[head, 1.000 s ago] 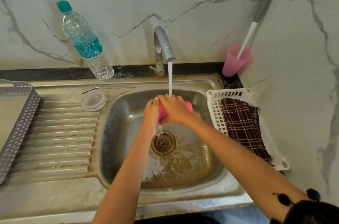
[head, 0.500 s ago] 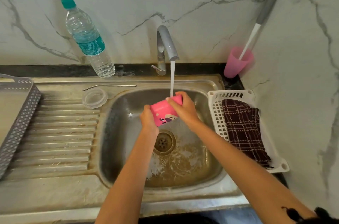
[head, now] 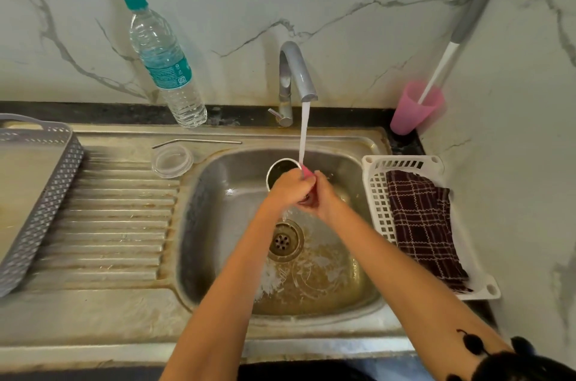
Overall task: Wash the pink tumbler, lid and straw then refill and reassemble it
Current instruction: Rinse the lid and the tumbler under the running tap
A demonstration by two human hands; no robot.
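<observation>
**Both hands closing round the pink tumbler under the running tap**

Head view: the pink tumbler [head: 307, 173] is lying on its side between the two hands, over the sink [head: 218, 224], its open steel-lined mouth pointing away from the person and to the left of the grip. The left hand [head: 291, 189] is wrapping over the top of the body, fingers curled shut around it and covering most of the pink. The right hand [head: 325, 195] is pressing against the tumbler's base end, fingers folded onto it and meeting the left hand's fingertips. Water from the tap [head: 296, 75] is falling onto the tumbler just beyond the knuckles and is running off below the grip toward the drain [head: 285, 240].

Well to the left of the hands, the clear lid [head: 172, 160] is lying flat on the draining board, with the metal straw [head: 196, 142] lying just behind it, apart from it.
</observation>
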